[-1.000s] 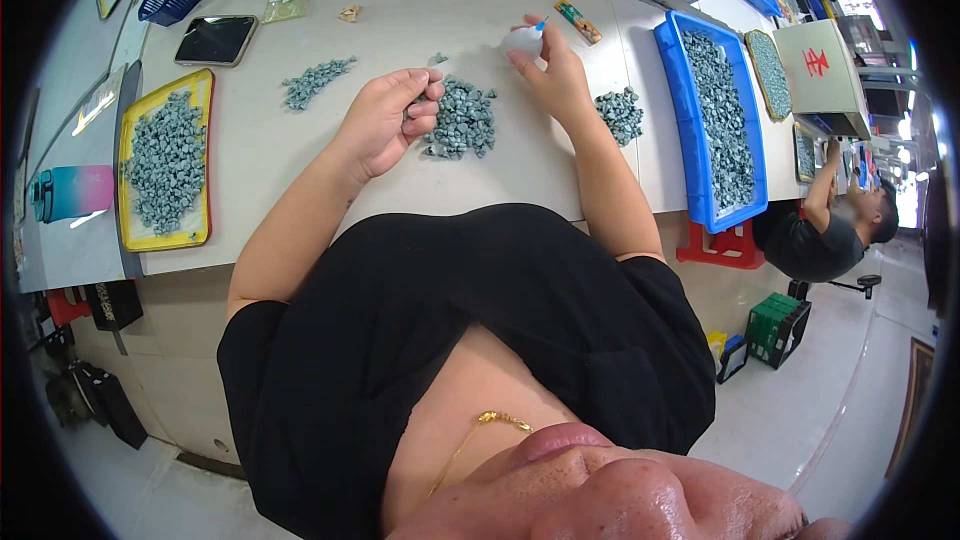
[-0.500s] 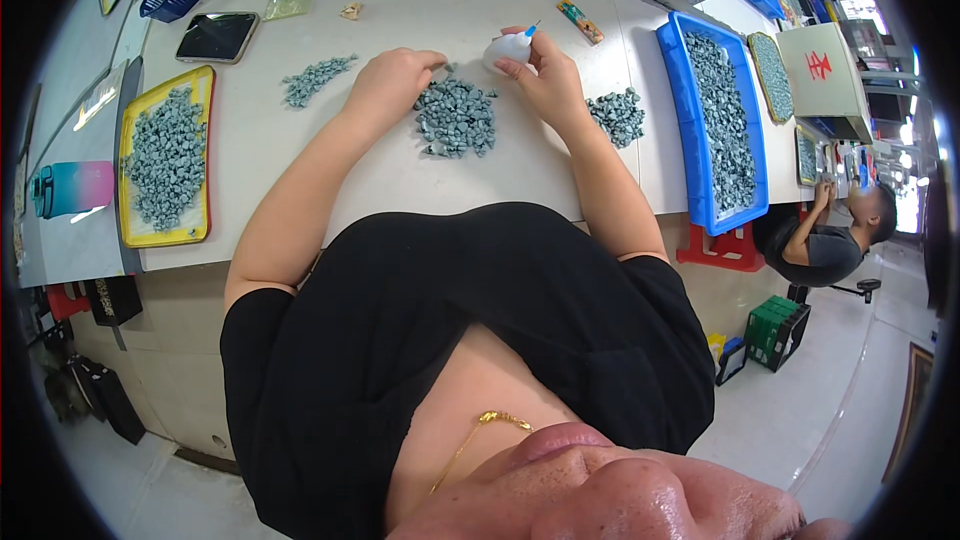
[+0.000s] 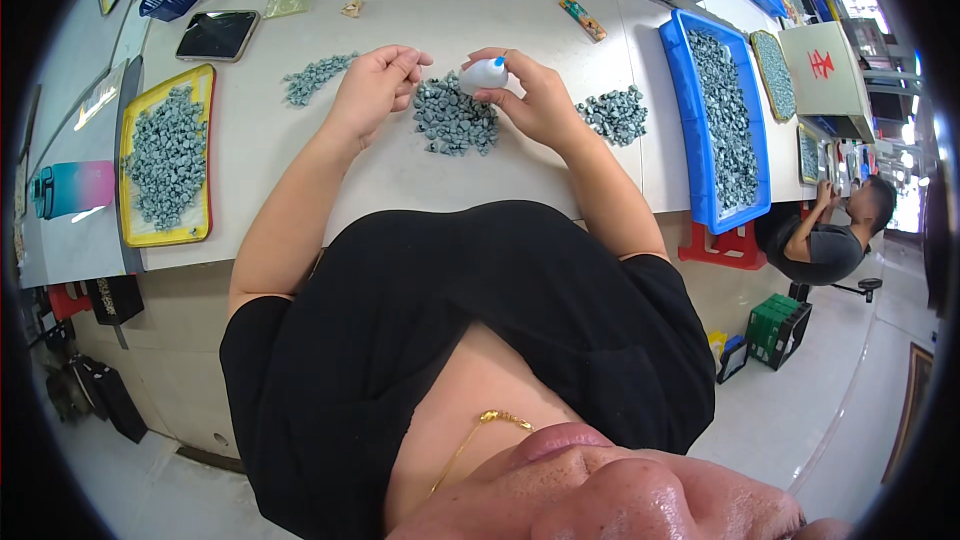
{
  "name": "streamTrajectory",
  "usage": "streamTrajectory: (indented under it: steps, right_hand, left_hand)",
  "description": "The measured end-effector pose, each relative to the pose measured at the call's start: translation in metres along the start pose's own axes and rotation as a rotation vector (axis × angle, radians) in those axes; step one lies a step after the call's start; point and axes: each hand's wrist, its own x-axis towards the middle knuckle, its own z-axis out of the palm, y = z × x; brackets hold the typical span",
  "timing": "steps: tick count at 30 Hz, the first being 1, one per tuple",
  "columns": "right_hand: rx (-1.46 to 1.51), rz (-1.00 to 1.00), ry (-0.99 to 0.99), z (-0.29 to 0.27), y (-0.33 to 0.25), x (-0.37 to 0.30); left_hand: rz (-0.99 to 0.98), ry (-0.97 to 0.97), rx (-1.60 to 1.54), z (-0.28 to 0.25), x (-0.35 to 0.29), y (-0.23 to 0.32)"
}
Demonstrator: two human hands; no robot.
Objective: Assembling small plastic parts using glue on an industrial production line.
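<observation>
In my right hand point(image 3: 540, 105) is a small white squeeze bottle point(image 3: 482, 77) with a blue tip. The bottle is tilted over the far right edge of the middle heap of grey-green stone-like pieces point(image 3: 455, 120). My left hand point(image 3: 378, 90) hovers at that heap's left side, thumb and fingers pinched together. Whatever is between those fingertips is too small to make out. A thinner scatter of similar pieces point(image 3: 315, 78) lies left of my left hand. Another small pile point(image 3: 614, 117) rests just right of my right wrist.
A yellow tray of pieces point(image 3: 208, 165) stands at the left, near a teal-and-pink bottle point(image 3: 78, 188) and a phone point(image 3: 217, 36). To the right is a blue bin point(image 3: 697, 175) of pieces. A small patterned packet point(image 3: 583, 19) lies farther back. Another person point(image 3: 825, 240) sits at far right.
My right hand has moved left and tipped the squeeze bottle toward my left hand. My left hand has drawn back slightly left and turned, its fingers now curled up.
</observation>
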Motion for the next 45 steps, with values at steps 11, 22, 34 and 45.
streamTrajectory:
  steps: [11, 22, 34, 45]
  right_hand:
    - [-0.022, -0.066, 0.032, -0.005, 0.013, -0.001]
    - [0.197, -0.015, 0.288, -0.009, 0.022, -0.001]
    - [0.082, -0.069, 0.28, -0.004, 0.018, -0.001]
    - [-0.136, -0.167, 0.331, -0.012, 0.0, 0.0]
  left_hand:
    - [-0.005, -0.118, -0.474, 0.004, -0.004, 0.001]
    - [-0.096, -0.259, -0.694, 0.014, -0.01, -0.002]
    - [-0.075, -0.327, -0.629, 0.019, -0.01, -0.006]
    - [-0.089, -0.243, -0.719, 0.026, -0.017, -0.006]
